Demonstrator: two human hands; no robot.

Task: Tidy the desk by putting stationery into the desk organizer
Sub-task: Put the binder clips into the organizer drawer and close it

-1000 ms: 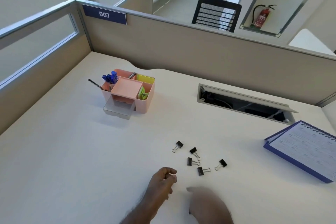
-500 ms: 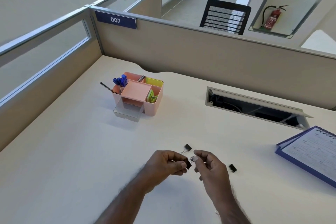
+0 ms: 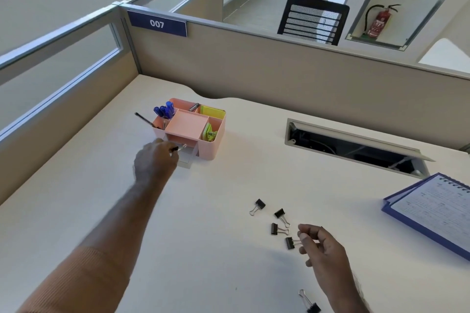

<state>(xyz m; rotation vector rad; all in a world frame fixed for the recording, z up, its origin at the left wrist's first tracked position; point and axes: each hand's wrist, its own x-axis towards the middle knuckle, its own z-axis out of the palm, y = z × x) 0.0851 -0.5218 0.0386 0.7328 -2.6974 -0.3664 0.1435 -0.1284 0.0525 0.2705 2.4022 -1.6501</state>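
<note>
The pink desk organizer (image 3: 215, 143) stands at the back left of the desk, with blue pens (image 3: 164, 110) and yellow notes (image 3: 212, 112) in it. Its clear drawer (image 3: 188, 158) is pulled out at the front. My left hand (image 3: 153, 161) is stretched out to that drawer, pinching a black binder clip (image 3: 178, 148) just over it. Several more binder clips (image 3: 275, 228) lie loose at the front right. My right hand (image 3: 321, 245) pinches the wire handle of one clip (image 3: 289, 243) that rests on the desk. Another clip (image 3: 312, 307) lies near the bottom edge.
A blue spiral notebook (image 3: 432, 211) lies at the right edge. A cable slot (image 3: 356, 146) with its lid raised is sunk into the desk behind the clips. Beige partition walls (image 3: 279, 71) close off the back and left.
My hands were together at the front with a clip between them. My left hand has carried a clip up to the organizer's drawer, and my right hand has dropped to another clip.
</note>
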